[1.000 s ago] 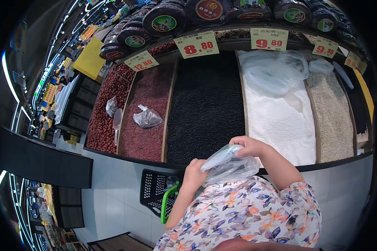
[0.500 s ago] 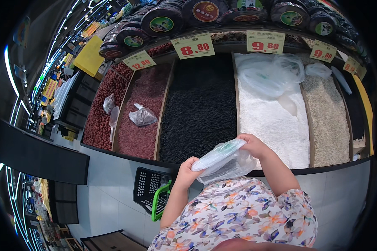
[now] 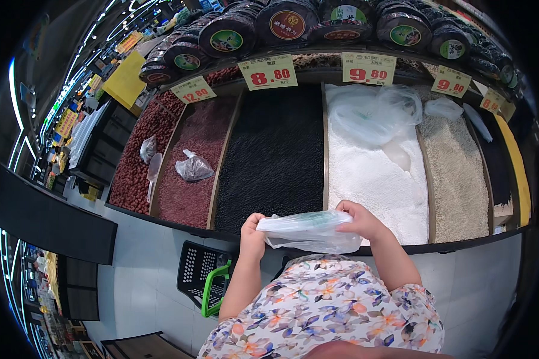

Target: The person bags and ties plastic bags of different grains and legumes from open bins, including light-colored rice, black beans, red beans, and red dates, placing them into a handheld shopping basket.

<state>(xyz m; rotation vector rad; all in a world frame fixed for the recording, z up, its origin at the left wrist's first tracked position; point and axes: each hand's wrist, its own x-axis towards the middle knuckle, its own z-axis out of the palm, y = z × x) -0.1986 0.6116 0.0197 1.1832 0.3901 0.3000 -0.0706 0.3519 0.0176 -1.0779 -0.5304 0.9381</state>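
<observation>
A thin, clear plastic bag with green print is stretched between my two hands at the bins' front edge. My left hand pinches its left end, and my right hand grips its right end. The bag looks flat, with its lower part hanging loose. Just beyond it lie the bin of black beans and the bin of small white grains. Loose clear plastic bags rest on the white grains, partly covering a scoop.
A tied bag of reddish grain sits in the red bin at left, beside dark red dates. Beige grain fills a bin at right. Dark round packages line the back above price cards. A black basket with a green handle is at lower left.
The bag has gone from slanted to nearly level, stretched wider between my hands. My left hand has moved up and left. The whole view has shifted slightly.
</observation>
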